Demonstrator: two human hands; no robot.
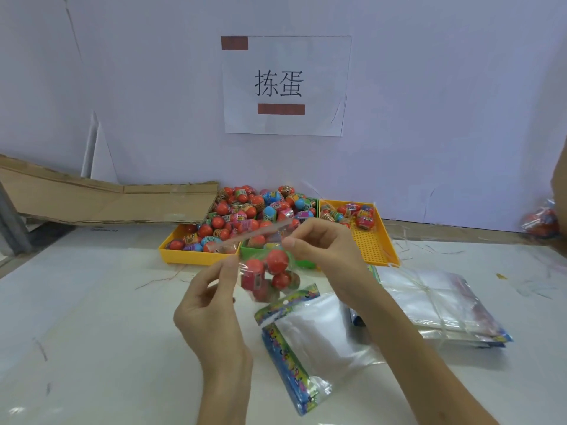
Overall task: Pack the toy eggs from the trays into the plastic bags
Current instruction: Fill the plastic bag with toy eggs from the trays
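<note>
A clear plastic bag (270,277) with several red toy eggs inside hangs above the table between my hands. My left hand (211,299) pinches the bag's top edge at the left. My right hand (322,250) pinches the same top at the right, holding a thin strip that slants up across the trays. Behind stand a yellow tray (196,256) heaped with red, blue and pink toy eggs (245,213), a green tray (248,250) partly hidden by the bag, and a second yellow tray (374,243) with a few eggs at its far end.
Empty bags with colourful headers (303,342) lie on the white table under my right forearm. A tied stack of clear bags (438,305) sits at the right. Flattened cardboard (101,200) leans at the back left. A filled bag (540,219) lies at the far right edge.
</note>
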